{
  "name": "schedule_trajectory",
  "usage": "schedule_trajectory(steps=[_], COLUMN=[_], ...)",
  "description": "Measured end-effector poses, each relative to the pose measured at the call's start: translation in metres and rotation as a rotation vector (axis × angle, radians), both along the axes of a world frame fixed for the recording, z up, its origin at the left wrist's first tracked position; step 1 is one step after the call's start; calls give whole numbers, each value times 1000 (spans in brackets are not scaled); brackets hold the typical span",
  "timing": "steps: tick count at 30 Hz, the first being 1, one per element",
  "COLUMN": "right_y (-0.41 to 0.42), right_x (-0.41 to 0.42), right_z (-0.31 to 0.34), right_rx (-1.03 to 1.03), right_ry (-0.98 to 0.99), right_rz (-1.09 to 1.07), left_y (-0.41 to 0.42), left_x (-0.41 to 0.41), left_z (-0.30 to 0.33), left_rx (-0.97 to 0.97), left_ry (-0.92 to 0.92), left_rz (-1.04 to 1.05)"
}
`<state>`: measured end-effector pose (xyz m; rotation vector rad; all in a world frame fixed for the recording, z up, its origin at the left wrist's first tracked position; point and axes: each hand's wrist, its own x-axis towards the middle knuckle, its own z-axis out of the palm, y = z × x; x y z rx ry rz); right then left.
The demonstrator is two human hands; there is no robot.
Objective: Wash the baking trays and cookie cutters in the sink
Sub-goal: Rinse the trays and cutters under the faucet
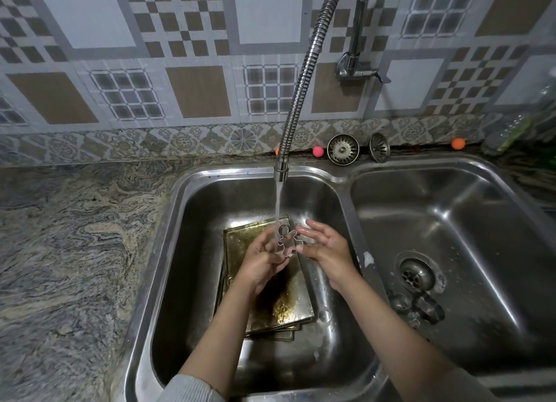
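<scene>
A metal gingerbread-man cookie cutter [285, 240] is held under the running water from the flexible faucet [281, 169], above the left basin [186, 251]. My left hand [264, 258] grips its lower part. My right hand [323, 245] touches its right side with fingers spread. Below them lies a stack of greasy, stained baking trays [288, 305] on the basin floor. Several more cookie cutters [421, 306] sit in the right basin [481, 251] near its drain [416, 273].
Two sink strainers [343, 148] [379, 147] lean at the wall behind the sink, with small pink [318, 151] and orange [458, 143] balls beside them. A granite counter [66, 251] stretches to the left. The tap valve [358, 67] is on the tiled wall.
</scene>
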<state>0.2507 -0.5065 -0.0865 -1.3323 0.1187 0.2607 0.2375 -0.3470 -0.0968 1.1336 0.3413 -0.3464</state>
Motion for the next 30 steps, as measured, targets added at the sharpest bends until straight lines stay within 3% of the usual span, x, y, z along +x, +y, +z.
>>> schedule_trajectory(steps=[11,30], right_y=[21,26], right_x=[-6,27], right_z=[-10,11], right_rx=[-12,-110], right_ry=[45,103], right_rz=[79,110], left_y=[19,12], left_x=[-14,10], left_z=[-10,-4], left_rx=[-18,35], left_ry=[24,43], left_rz=[72,-19])
